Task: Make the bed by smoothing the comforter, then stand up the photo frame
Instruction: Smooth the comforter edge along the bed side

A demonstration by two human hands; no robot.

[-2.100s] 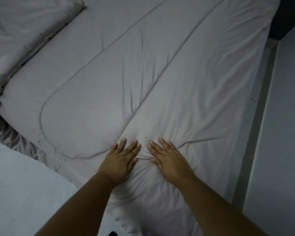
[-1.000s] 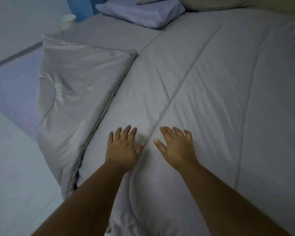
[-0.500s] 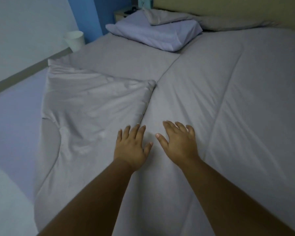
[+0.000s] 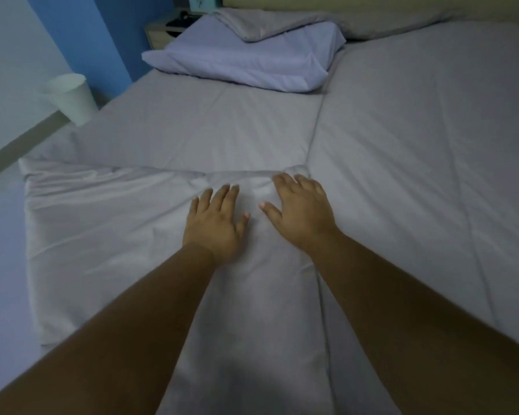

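Two palms flat, fingers spread, gripping nothing: left hand (image 4: 215, 224) and right hand (image 4: 301, 209) side by side at frame centre, pressed on the comforter (image 4: 417, 175), at the corner of its folded-back flap (image 4: 108, 235). Best to catch that corner, draw it toward the upper left over the bare sheet (image 4: 198, 133), then sweep outward. Farther up, a pillow (image 4: 240, 61). No photo frame clearly visible; perhaps on the nightstand (image 4: 162, 28), top edge.
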